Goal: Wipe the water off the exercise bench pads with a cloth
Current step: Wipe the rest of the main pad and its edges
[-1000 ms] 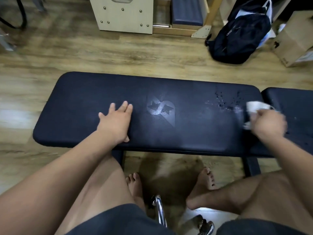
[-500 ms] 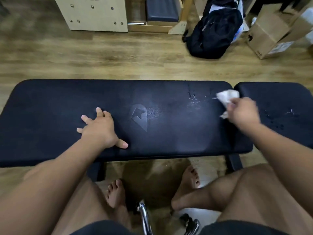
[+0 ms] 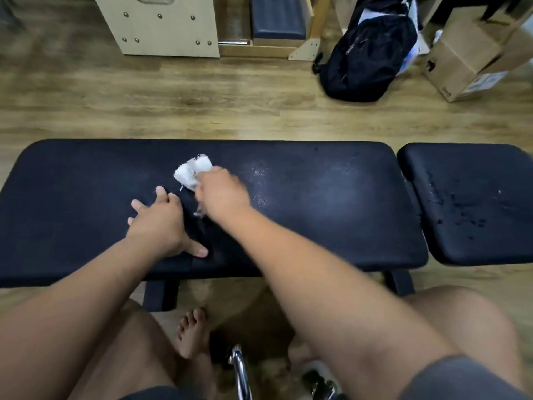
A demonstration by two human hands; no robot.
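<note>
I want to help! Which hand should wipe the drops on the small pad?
Probably the right hand: it grips the cloth, and the wet small pad lies on its side. The left hand rests flat on the long pad, holding nothing.

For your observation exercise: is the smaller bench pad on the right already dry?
No, water droplets speckle the smaller pad, and the right hand holds the cloth on the long pad.

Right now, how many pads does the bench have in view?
2: the long pad at centre, and the short pad right of it, dotted with droplets.
</note>
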